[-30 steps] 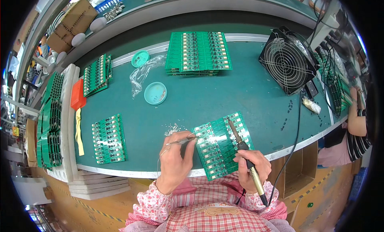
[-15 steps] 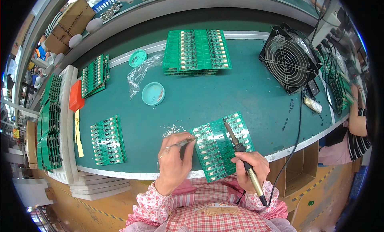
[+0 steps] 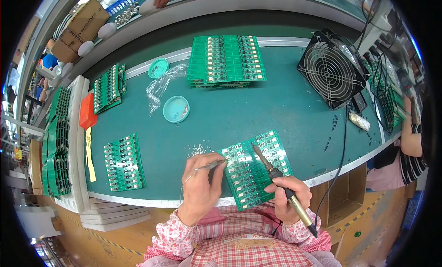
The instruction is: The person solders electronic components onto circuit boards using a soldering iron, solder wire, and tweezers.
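Note:
A green circuit board panel [image 3: 244, 178] with rows of small components lies tilted at the table's front edge, before me. My left hand [image 3: 200, 186] is closed on a pair of thin metal tweezers [image 3: 208, 165], whose tips reach the panel's upper left edge. A fine wire hangs beside that hand; whether the fingers hold it too, I cannot tell. My right hand [image 3: 294, 195] grips a soldering iron [image 3: 301, 211] slantwise, its tip over the upper middle of the panel. Whether the tip touches the board is too small to see. Tiny pale parts [image 3: 198, 150] lie scattered past my left hand.
Stacked panels [image 3: 225, 59] stand at the back, with a black fan [image 3: 332, 71] to their right. Another panel [image 3: 124, 163] lies left. Two turquoise dishes [image 3: 176, 109] sit beside clear plastic film [image 3: 159, 89]. The iron's cable [image 3: 341, 161] crosses the right side. A co-worker's arm [image 3: 411, 135] is far right.
The soldering iron's tip has shifted slightly left across the panel, and its rear end has swung right with my right hand. My left hand stays nearly still. Another person's hand appears beyond the back shelf.

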Action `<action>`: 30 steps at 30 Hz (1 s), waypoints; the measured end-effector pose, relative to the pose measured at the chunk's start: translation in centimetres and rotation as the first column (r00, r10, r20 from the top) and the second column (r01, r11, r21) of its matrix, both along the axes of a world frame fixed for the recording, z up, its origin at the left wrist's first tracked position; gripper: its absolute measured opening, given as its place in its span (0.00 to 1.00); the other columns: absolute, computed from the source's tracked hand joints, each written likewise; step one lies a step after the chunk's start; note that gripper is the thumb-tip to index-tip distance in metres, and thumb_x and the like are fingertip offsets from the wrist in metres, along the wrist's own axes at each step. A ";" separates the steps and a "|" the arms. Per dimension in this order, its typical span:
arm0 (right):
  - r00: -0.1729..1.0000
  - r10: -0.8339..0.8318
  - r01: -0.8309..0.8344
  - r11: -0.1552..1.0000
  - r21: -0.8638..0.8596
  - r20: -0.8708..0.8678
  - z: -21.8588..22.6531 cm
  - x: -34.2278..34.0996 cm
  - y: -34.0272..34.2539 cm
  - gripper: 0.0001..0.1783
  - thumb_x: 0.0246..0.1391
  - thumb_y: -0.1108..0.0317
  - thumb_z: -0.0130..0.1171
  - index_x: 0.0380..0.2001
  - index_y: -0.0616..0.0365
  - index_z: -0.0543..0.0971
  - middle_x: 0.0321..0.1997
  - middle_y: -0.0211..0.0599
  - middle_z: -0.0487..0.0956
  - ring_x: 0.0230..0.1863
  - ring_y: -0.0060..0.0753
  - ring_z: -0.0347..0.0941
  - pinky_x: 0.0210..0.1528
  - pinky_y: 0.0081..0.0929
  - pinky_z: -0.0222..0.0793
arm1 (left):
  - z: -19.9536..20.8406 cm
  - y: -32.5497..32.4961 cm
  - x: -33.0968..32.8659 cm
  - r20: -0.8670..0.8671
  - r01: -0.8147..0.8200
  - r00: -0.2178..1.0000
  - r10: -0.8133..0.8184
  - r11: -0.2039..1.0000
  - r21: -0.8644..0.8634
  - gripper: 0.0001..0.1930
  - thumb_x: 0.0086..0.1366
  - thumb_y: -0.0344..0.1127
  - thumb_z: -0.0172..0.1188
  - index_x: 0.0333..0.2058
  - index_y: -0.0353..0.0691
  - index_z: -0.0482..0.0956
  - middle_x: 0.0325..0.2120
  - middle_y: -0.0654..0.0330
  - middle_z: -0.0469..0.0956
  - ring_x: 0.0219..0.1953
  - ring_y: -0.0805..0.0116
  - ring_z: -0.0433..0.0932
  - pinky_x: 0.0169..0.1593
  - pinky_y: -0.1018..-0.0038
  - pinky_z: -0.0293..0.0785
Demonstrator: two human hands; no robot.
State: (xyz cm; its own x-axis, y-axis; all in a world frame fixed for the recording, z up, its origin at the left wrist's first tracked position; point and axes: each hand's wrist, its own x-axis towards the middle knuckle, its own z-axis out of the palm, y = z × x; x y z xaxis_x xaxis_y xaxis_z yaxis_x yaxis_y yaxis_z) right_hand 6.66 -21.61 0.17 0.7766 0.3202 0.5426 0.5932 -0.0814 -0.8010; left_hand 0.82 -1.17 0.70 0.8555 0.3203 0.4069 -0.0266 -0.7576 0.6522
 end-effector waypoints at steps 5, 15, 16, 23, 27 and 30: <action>0.996 0.059 -0.048 0.988 0.146 -0.067 -0.4 -0.1 0.3 0.09 0.58 0.70 0.62 0.39 0.63 0.79 0.20 0.37 0.83 0.22 0.30 0.81 0.25 0.25 0.76 | -0.2 0.0 0.0 0.027 -0.007 1.000 0.007 1.000 0.015 0.12 0.56 0.20 0.67 0.39 0.37 0.79 0.36 0.57 0.83 0.39 0.56 0.79 0.45 0.66 0.73; 0.993 0.113 -0.103 0.976 0.192 -0.043 -0.1 0.1 0.7 0.09 0.60 0.68 0.61 0.38 0.64 0.79 0.21 0.38 0.83 0.22 0.32 0.82 0.25 0.26 0.77 | -0.1 0.0 0.1 0.034 -0.010 0.999 0.010 1.000 0.019 0.12 0.55 0.20 0.68 0.38 0.38 0.79 0.35 0.58 0.83 0.38 0.57 0.80 0.45 0.66 0.73; 0.993 0.114 -0.103 0.976 0.192 -0.043 -0.1 0.2 0.7 0.09 0.60 0.68 0.61 0.38 0.64 0.79 0.21 0.38 0.83 0.22 0.32 0.82 0.25 0.26 0.77 | 0.0 0.0 0.1 0.032 -0.012 0.999 0.011 1.000 0.018 0.12 0.55 0.20 0.68 0.38 0.38 0.79 0.35 0.58 0.83 0.38 0.57 0.80 0.45 0.66 0.73; 0.990 0.137 -0.126 0.974 0.187 -0.045 0.1 0.2 0.8 0.08 0.60 0.69 0.61 0.37 0.64 0.79 0.22 0.38 0.84 0.23 0.32 0.83 0.26 0.27 0.78 | 0.0 0.0 -0.1 0.003 0.001 1.000 -0.001 1.000 -0.005 0.09 0.59 0.22 0.66 0.38 0.36 0.80 0.37 0.54 0.82 0.42 0.53 0.79 0.47 0.63 0.74; 0.979 0.157 -0.138 0.979 0.150 -0.127 0.5 0.2 0.5 0.06 0.59 0.71 0.61 0.37 0.63 0.79 0.24 0.38 0.84 0.25 0.30 0.83 0.27 0.26 0.78 | -0.2 0.0 -0.1 0.016 -0.001 1.000 0.001 1.000 0.001 0.09 0.59 0.22 0.65 0.38 0.35 0.80 0.37 0.54 0.82 0.42 0.53 0.79 0.47 0.63 0.74; 0.960 0.118 -0.115 0.993 0.027 -0.253 0.9 0.1 0.5 0.05 0.58 0.74 0.60 0.37 0.63 0.79 0.26 0.38 0.85 0.25 0.29 0.84 0.29 0.24 0.78 | -0.2 -0.1 -0.2 0.020 -0.006 1.000 0.006 1.000 -0.004 0.09 0.59 0.22 0.65 0.38 0.35 0.80 0.37 0.54 0.82 0.42 0.53 0.80 0.47 0.63 0.74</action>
